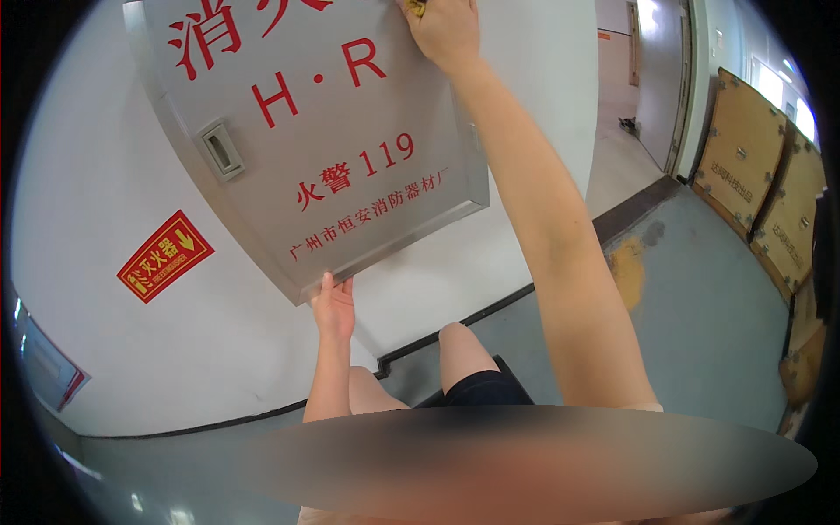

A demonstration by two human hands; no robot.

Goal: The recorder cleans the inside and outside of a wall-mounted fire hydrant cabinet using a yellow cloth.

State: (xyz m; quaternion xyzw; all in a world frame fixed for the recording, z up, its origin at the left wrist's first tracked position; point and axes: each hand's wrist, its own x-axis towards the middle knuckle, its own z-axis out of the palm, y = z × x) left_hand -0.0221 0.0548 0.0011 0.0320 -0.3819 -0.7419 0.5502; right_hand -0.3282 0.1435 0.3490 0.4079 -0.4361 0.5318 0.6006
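A grey metal fire hydrant cabinet [282, 157] with red writing is on the white wall before me. My left hand [335, 308] touches its lower edge near the bottom left corner, thumb on the front face and the other fingers partly hidden beneath the edge. At the top of the view my right hand [447, 29] is bent over something yellow [416, 7], perhaps a cloth, against the upper right part of the cabinet. Only a small bit of the yellow thing shows. A recessed latch [223, 149] sits on the cabinet's left side.
A red and yellow fire extinguisher sign [165, 256] is on the wall at left. Wooden crates [740, 154] stand at the far right, past an open grey door [659, 85]. The grey floor [709, 315] has a yellow patch. My bare knees are below the cabinet.
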